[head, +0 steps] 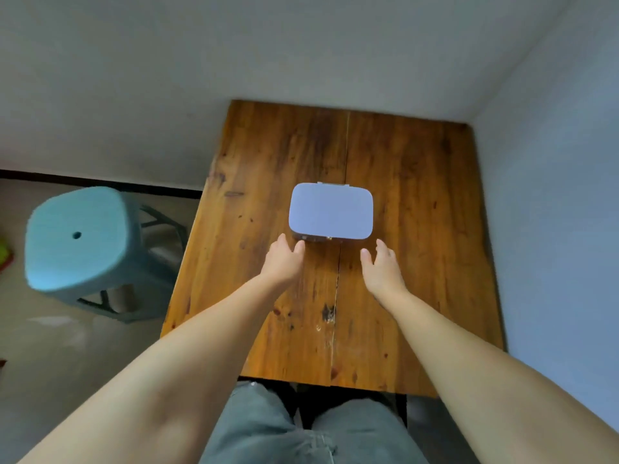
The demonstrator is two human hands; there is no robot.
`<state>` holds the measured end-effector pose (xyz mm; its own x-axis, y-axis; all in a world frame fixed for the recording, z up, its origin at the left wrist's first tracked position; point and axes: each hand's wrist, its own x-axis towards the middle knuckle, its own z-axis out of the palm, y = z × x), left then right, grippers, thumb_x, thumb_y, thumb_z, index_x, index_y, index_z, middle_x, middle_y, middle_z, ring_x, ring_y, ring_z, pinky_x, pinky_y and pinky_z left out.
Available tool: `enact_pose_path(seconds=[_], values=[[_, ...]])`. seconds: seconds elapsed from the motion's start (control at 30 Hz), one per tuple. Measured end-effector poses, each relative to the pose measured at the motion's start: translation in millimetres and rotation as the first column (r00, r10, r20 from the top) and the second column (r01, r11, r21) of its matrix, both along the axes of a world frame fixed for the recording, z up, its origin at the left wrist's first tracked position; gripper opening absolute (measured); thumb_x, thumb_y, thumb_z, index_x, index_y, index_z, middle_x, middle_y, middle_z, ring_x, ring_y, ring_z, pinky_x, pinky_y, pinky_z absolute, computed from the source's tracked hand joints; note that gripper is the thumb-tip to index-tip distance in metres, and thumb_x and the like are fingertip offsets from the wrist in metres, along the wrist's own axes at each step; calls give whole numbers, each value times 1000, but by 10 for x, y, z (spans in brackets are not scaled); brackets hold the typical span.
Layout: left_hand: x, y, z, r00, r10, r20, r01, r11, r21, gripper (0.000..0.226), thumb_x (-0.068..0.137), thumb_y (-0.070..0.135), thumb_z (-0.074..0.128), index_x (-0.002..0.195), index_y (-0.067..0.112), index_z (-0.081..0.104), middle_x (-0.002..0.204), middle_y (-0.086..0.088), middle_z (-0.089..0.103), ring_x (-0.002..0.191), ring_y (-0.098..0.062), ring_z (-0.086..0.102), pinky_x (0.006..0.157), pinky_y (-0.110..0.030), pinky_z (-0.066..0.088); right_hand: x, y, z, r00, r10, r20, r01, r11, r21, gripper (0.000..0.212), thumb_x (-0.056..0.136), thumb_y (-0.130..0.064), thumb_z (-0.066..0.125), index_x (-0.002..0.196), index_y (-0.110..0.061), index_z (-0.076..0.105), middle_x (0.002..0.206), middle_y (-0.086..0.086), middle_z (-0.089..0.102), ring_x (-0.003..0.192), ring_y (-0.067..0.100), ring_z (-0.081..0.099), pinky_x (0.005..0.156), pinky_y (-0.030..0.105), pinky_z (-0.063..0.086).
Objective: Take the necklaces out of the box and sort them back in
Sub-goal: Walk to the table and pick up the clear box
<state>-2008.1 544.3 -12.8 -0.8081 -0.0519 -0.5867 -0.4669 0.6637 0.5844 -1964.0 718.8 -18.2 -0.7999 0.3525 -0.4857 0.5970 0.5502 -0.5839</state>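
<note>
A pale lilac box (331, 211) with rounded corners lies on the wooden table (261, 155), its lid down. A small metal clasp shows on its near side. No necklaces are visible. My left hand (284, 261) hovers just in front of the box's near left corner, fingers apart, thumb tip close to the box's front edge. Near the right corner my right hand (382, 267) is held a little short of the box, fingers spread and empty.
A teal plastic stool (83, 239) stands on the floor to the left of the table. White walls close in behind the table and along its right side. My legs in grey trousers (268, 426) are under the near edge.
</note>
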Motion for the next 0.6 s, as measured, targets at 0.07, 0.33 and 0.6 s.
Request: enact_pose_path(seconds=[0.07,0.33,0.6], values=[[-209,38,-68,990,124,73,-129,989,78,60,98,46,31,147,16,13,157,-9,17,141,-31,22,111,-47,27,-272,44,-61,995,-94,13,95,993,-72,56,100,-39,34,149,-17,18,157,8,21,141,30,28,109,44,34],[-554,183,-291,976,197,93,-216,936,277,38,99,37,30,135,22,33,130,4,47,104,-11,41,87,-32,35,-616,33,-196,967,-254,13,252,948,-196,43,102,-33,33,141,-16,38,147,5,42,132,25,42,104,36,40],[-563,-11,-113,977,192,-91,-151,928,340,40,98,28,34,137,25,35,137,9,43,123,-8,38,97,-29,32,-586,93,-106,913,-382,-145,350,914,-206,34,101,-23,36,130,-24,51,136,-2,52,119,10,47,92,23,38]])
